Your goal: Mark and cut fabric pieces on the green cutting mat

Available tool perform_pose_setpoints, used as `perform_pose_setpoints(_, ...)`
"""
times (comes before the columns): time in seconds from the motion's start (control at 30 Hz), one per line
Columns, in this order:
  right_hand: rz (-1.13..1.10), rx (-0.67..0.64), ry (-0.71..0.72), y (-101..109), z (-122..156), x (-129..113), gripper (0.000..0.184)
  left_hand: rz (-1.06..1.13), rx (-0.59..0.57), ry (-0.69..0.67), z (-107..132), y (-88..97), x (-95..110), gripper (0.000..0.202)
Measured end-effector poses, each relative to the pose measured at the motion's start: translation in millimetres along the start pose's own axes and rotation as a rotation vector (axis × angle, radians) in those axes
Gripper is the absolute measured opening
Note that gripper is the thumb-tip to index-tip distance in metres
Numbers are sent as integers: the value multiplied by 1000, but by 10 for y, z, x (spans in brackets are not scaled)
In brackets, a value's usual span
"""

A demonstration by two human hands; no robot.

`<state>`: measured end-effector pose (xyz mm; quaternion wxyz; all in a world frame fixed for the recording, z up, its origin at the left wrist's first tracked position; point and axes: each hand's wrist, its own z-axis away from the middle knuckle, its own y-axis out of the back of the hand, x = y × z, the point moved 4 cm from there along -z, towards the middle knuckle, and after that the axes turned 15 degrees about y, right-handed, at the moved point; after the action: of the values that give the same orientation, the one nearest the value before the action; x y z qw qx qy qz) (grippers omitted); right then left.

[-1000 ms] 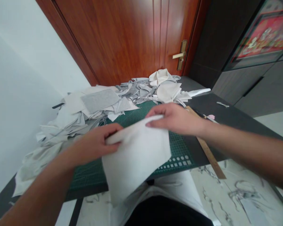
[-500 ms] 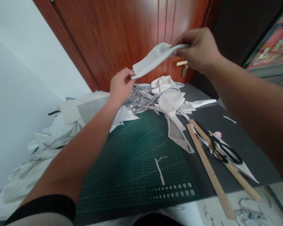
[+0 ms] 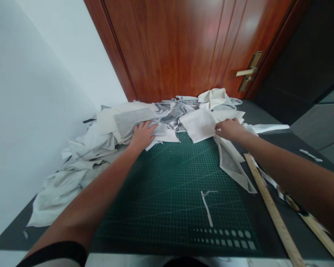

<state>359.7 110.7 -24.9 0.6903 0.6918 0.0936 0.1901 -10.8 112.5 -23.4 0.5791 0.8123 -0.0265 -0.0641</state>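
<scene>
My left hand point(image 3: 142, 137) lies palm down with its fingers spread on the pale fabric pieces at the left, beside a grey fabric piece point(image 3: 132, 120). Between my right thumb and fingertips is the right-hand corner of a white fabric piece point(image 3: 199, 124); my right hand point(image 3: 230, 129) is closed there. This piece lies flat over the right part of the heap, its lower corner on the green cutting mat point(image 3: 169, 178). Below my right wrist, a long grey-white offcut point(image 3: 235, 168) hangs down over the mat's edge.
Grey and white scraps point(image 3: 174, 111) are heaped against the wooden door point(image 3: 167, 48). Crumpled pale cloth point(image 3: 64, 189) runs along the left wall. A thin white strip point(image 3: 206, 207) lies on the mat. A wooden ruler point(image 3: 269, 200) lies at the right; scissors point(image 3: 292, 202) are mostly hidden under my right forearm.
Both hands have come down from the air to the heap. The white fabric piece held between them now lies on the heap; my left hand has let go of it. The view has shifted.
</scene>
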Motion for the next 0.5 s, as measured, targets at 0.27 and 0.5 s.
perform_pose_setpoints(0.27,-137,95,232,112,-164,-994,37,12,12,320,-8,360,-709,82)
perform_pose_setpoints(0.5,-232,146,398,244,-517,-1743,35,88,-236,182,137,109,-1392,60)
